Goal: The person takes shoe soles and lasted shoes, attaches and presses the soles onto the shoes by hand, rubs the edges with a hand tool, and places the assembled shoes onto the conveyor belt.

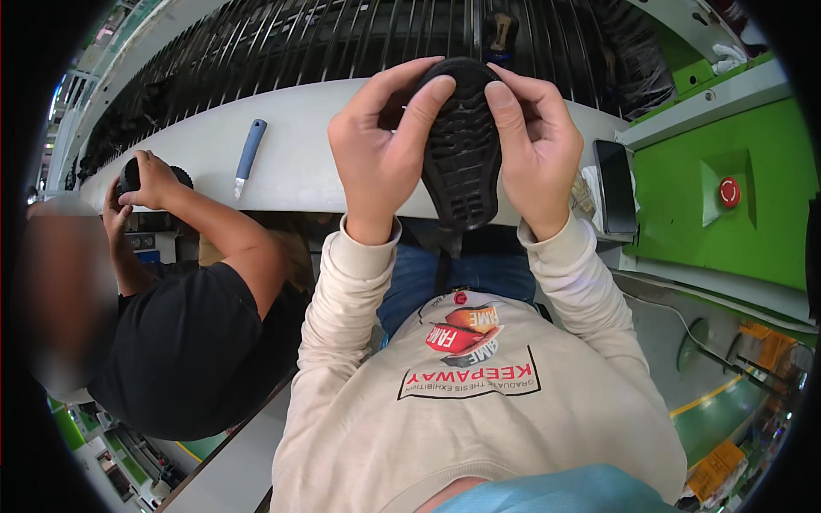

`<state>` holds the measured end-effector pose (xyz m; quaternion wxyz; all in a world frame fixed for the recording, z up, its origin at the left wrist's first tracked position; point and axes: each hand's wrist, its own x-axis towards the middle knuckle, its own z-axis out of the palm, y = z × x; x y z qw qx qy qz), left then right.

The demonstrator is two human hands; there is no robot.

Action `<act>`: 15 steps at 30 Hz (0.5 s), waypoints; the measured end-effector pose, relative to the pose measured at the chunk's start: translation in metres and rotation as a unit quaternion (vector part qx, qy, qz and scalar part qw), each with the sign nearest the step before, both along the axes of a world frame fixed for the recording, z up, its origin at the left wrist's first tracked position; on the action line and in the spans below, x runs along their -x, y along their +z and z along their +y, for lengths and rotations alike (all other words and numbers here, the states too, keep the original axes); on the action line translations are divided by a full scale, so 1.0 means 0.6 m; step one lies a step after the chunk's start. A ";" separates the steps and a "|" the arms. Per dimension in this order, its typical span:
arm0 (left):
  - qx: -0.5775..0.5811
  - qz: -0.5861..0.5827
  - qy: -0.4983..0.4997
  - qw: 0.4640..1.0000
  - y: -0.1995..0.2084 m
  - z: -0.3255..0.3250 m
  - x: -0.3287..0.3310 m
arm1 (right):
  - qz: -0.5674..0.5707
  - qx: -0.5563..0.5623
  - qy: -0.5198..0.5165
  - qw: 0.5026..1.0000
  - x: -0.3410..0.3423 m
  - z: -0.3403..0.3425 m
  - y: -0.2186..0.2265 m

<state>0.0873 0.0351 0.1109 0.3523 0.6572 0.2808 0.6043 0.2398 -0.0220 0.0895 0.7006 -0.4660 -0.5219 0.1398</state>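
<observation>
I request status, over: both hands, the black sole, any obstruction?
Left hand and right hand gripping black sole, tread visible. Blue knife on worktop, leftward. No obstruction seen.

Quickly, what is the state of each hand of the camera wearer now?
Left hand: closed, holding the black treaded sole by its left edge.
Right hand: closed, holding its right edge.

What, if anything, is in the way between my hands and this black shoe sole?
Nothing visible: your left hand and right hand already hold the shoe sole directly, one on each side of its far end. The knife lies apart, to the left on the table.
</observation>
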 end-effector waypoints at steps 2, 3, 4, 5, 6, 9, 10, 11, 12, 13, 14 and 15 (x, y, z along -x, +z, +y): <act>0.074 -0.015 -0.046 0.996 -0.003 0.010 0.006 | 0.116 0.078 0.106 0.984 -0.008 0.001 0.001; 0.077 -0.016 -0.046 0.996 -0.009 0.014 0.006 | 0.116 0.081 0.106 0.984 -0.012 0.004 -0.004; 0.128 -0.057 -0.086 0.986 -0.016 0.021 0.003 | 0.199 0.098 0.166 0.961 -0.019 0.012 -0.010; 0.178 -0.097 -0.127 0.971 -0.024 0.028 -0.001 | 0.279 0.115 0.223 0.927 -0.024 0.019 -0.017; 0.196 -0.117 -0.142 0.963 -0.034 0.034 -0.006 | 0.278 0.116 0.220 0.928 -0.026 0.024 -0.026; 0.207 -0.101 -0.125 0.965 -0.068 0.061 -0.017 | 0.332 0.128 0.233 0.905 -0.037 0.045 -0.047; 0.196 -0.067 -0.099 0.973 -0.082 0.075 -0.015 | 0.253 0.156 0.211 0.931 -0.042 0.057 -0.052; 0.195 -0.048 -0.083 0.976 -0.102 0.089 -0.013 | 0.171 0.184 0.185 0.950 -0.053 0.066 -0.057; 0.196 -0.036 -0.067 0.978 -0.122 0.102 -0.010 | 0.110 0.215 0.192 0.951 -0.077 0.088 -0.068; 0.198 -0.023 -0.052 0.979 -0.143 0.116 -0.011 | 0.070 0.212 0.165 0.961 -0.109 0.117 -0.085; 0.217 -0.023 -0.038 0.975 -0.168 0.131 -0.017 | -0.032 0.178 0.052 0.982 -0.162 0.157 -0.121; 0.238 -0.049 -0.023 0.970 -0.192 0.141 -0.020 | -0.180 0.212 -0.072 0.958 -0.235 0.187 -0.136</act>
